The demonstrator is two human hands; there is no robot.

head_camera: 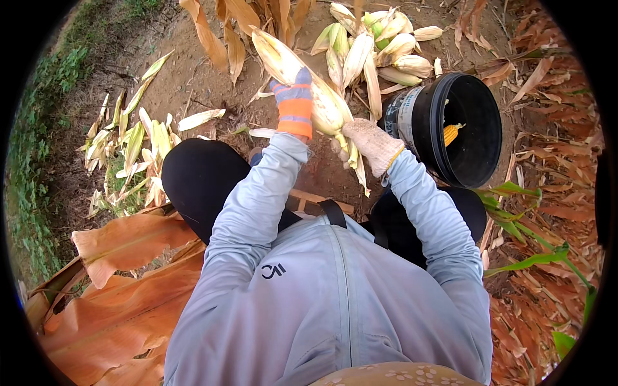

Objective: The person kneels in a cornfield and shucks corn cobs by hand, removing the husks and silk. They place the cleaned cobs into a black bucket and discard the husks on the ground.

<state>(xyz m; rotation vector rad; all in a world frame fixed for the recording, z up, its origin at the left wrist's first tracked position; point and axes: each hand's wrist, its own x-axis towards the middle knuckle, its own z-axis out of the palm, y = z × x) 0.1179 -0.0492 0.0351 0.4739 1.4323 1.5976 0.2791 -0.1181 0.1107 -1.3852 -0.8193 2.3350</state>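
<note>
Both gloved hands hold one ear of corn in its pale dry husk [324, 103], slanting from upper left to lower right. My left hand [293, 103], in an orange and grey-purple glove, grips the ear along its left side. At the ear's lower end, my right hand [369, 142], in a cream knitted glove, is closed on the husk beside the stalk end. Part of its fingers lies hidden behind the husk. Right of that hand a black plastic bucket [437, 128] lies tipped, its mouth facing right, with a husked yellow corn cob [453, 134] inside.
Unhusked corn ears [381, 46] are piled on the soil beyond the bucket. Stripped husks [140, 149] lie at the left. Large dry corn leaves [135, 299] fill the lower left, and dry leaves [555, 193] cover the right. More leaves [236, 29] hang at the top.
</note>
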